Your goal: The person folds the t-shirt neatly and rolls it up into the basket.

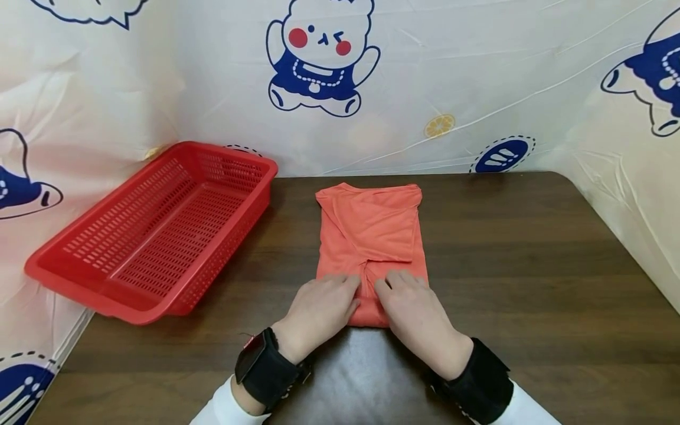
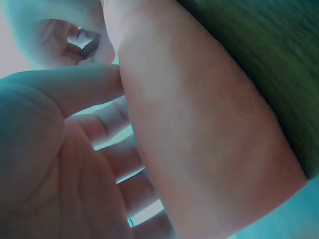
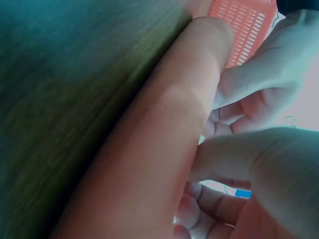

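A coral-orange shirt (image 1: 372, 230), folded into a narrow rectangle, lies on the brown table with its near end turned up in a roll or fold. My left hand (image 1: 321, 310) grips the left part of that near end, fingers curled over the top. On the right part, my right hand (image 1: 419, 316) holds it the same way. In the left wrist view the thumb touches the near side of the shirt (image 2: 199, 124), with the fingers beyond it. The right wrist view shows thumb and fingertips at the edge of the shirt (image 3: 154, 134). Some fingertips are hidden by the cloth.
A red perforated plastic basket (image 1: 180, 236) stands at the left, tilted across the table's edge. Brown wood-grain table top (image 1: 531, 283) extends to the right of the shirt. A white sheet with blue cartoon figures (image 1: 451, 71) hangs behind and at both sides.
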Available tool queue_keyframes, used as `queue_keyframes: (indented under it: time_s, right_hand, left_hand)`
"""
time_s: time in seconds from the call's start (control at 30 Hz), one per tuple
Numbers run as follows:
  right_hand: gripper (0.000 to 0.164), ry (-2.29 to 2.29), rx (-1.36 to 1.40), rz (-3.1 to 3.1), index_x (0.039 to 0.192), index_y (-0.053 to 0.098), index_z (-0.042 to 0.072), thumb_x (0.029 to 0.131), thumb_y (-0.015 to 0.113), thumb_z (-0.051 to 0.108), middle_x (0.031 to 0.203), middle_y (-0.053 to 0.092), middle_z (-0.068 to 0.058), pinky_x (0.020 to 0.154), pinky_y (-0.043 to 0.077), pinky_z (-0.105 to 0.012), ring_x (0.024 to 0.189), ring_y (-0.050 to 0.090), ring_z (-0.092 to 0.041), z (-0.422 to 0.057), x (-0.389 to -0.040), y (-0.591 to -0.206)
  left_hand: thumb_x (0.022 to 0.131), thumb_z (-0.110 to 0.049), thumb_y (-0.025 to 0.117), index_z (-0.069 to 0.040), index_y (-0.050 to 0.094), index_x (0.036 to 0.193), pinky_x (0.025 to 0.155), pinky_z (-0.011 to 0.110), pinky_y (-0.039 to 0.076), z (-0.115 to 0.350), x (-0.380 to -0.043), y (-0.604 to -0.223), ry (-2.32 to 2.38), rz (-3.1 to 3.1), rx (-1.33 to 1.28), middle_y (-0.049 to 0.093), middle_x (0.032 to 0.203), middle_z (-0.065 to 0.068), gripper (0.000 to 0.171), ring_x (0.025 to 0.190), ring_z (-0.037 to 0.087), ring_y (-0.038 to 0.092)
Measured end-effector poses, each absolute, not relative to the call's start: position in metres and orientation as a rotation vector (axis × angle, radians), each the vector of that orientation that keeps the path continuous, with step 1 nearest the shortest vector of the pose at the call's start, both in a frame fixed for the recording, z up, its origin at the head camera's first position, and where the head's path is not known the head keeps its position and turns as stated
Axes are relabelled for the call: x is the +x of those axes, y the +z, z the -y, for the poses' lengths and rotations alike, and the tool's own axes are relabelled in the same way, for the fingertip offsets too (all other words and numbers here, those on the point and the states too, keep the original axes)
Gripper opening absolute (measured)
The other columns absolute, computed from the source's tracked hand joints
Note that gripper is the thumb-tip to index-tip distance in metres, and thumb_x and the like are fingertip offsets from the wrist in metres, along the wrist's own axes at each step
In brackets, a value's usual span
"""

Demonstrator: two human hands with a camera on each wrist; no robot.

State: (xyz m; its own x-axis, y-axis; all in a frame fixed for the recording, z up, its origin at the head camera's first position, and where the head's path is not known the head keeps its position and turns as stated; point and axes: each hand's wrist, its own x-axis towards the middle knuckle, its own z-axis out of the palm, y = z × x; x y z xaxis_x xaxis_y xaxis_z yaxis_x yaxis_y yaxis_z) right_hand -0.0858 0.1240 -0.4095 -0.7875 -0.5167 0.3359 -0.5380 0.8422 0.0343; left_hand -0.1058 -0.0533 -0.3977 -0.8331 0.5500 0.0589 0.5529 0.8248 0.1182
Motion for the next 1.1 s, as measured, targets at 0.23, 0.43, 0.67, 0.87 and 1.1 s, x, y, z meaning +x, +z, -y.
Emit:
queue_keyframes:
  time_s: [0.23, 0.43, 0.67, 0.87, 1.1]
  right_hand:
    - [0.022, 0.058, 0.853, 2.783, 0.076, 0.051, 0.015, 0.082, 0.065, 0.031, 0.064, 0.037, 0.004, 0.049, 0.028, -0.022, 0.055, 0.035, -0.013, -0.122, -0.08, -0.403]
    - [0.044, 0.019, 0.848, 2.859, 0.086, 0.054, 0.015, 0.064, 0.079, 0.043, 0.072, 0.043, 0.003, 0.054, 0.035, -0.026, 0.063, 0.041, -0.015, -0.121, -0.079, -0.403]
    - [0.046, -0.008, 0.85, 2.835, 0.085, 0.053, 0.015, 0.062, 0.081, 0.043, 0.07, 0.041, 0.003, 0.052, 0.03, -0.025, 0.061, 0.039, -0.015, -0.122, -0.079, -0.406]
    - [0.048, -0.028, 0.845, 2.849, 0.09, 0.055, 0.015, 0.06, 0.083, 0.041, 0.073, 0.044, 0.002, 0.053, 0.032, -0.027, 0.064, 0.043, -0.016, -0.123, -0.08, -0.408]
    - [0.025, 0.028, 0.839, 2.752, 0.078, 0.052, 0.013, 0.068, 0.073, 0.021, 0.064, 0.041, 0.002, 0.05, 0.028, -0.026, 0.057, 0.043, -0.017, -0.123, -0.081, -0.411]
  left_hand:
    - [0.087, -0.024, 0.059, -0.016, 0.058, 0.083, 0.054, 0.029, 0.039, 0.05, -0.106, -0.399, -0.128, 2.854, -0.894, 0.05, 0.069, -0.002, 0.009, 0.068, 0.017, 0.05]
    - [0.087, -0.024, 0.058, -0.017, 0.062, 0.083, 0.066, 0.037, 0.041, 0.048, -0.101, -0.396, -0.003, 2.891, -0.893, 0.054, 0.07, -0.002, 0.009, 0.071, 0.018, 0.051]
    - [0.075, -0.044, 0.071, -0.015, 0.06, 0.092, 0.081, 0.046, 0.041, 0.046, -0.089, -0.393, 0.066, 2.951, -0.916, 0.054, 0.075, 0.0, 0.035, 0.08, 0.021, 0.054]
    - [0.071, -0.046, 0.074, -0.016, 0.053, 0.099, 0.081, 0.047, 0.04, 0.043, -0.09, -0.401, 0.124, 2.969, -0.907, 0.054, 0.082, 0.002, 0.046, 0.084, 0.022, 0.053]
    - [0.075, -0.035, 0.069, -0.015, 0.051, 0.087, 0.075, 0.043, 0.041, 0.041, -0.09, -0.404, 0.104, 2.865, -0.885, 0.049, 0.073, 0.002, 0.03, 0.075, 0.022, 0.052]
